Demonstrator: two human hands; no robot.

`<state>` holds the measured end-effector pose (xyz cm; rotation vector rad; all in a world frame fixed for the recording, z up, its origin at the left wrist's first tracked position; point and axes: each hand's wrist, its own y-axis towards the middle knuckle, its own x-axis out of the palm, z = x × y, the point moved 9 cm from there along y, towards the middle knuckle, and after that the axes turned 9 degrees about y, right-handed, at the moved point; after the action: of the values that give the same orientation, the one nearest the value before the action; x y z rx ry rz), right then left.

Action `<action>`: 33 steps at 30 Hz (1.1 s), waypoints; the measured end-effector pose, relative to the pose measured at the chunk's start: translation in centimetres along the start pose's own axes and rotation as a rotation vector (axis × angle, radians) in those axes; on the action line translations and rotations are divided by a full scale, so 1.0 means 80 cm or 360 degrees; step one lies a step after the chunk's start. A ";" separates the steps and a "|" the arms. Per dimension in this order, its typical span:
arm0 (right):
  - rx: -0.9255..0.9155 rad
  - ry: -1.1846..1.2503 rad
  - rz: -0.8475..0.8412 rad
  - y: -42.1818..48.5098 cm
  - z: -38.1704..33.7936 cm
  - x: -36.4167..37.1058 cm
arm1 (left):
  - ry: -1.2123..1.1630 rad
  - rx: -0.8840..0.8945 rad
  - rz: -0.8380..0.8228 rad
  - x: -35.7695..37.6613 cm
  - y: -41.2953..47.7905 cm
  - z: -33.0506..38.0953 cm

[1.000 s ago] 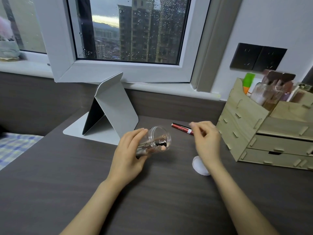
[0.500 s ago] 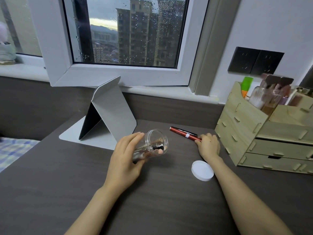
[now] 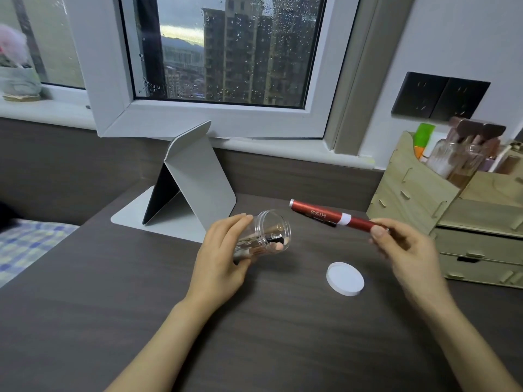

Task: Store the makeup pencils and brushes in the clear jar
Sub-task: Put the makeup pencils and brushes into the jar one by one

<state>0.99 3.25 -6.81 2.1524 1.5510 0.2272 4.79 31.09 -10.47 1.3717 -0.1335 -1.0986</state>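
My left hand point(image 3: 223, 256) grips the clear jar point(image 3: 266, 236), tilted with its open mouth facing right. Several brushes and pencils lie inside it. My right hand point(image 3: 402, 247) holds the near end of a red makeup pencil point(image 3: 325, 216) with a white band, lifted above the table, its far end pointing left just above the jar's mouth. A dark pencil point(image 3: 328, 223) shows partly behind the red one; whether it lies on the table I cannot tell. The jar's white lid point(image 3: 345, 278) rests flat on the dark table between my hands.
A grey folding stand point(image 3: 198, 182) sits at the back of the dark wooden table point(image 3: 113, 306). A wooden drawer organiser point(image 3: 452, 216) with bottles and brushes stands at the right. A window and sill run behind; a checked cloth point(image 3: 25, 244) lies at the left.
My right hand went down onto the red pencil on the table, grasped it and lifted it toward the jar's mouth. My left hand kept holding the tilted jar.
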 end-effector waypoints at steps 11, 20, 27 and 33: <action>-0.0334 -0.0443 -0.0292 -0.024 -0.042 0.129 | 0.0018 0.0126 -0.0076 0.006 -0.005 0.013; -0.0660 -0.0652 -0.0154 -0.016 -0.046 0.160 | 0.0005 0.0085 -0.0037 0.003 -0.004 0.007; -0.0401 -0.0518 0.0178 0.028 0.002 0.095 | -0.0004 0.0019 -0.0010 -0.001 -0.002 0.002; 0.0180 -0.1784 -0.0317 0.076 0.141 0.098 | -0.0003 0.0013 -0.0008 0.001 0.001 0.001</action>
<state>13.34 5.92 -14.90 1.6299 1.0522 -0.9809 4.79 30.93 -10.44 1.3792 -0.1362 -1.1050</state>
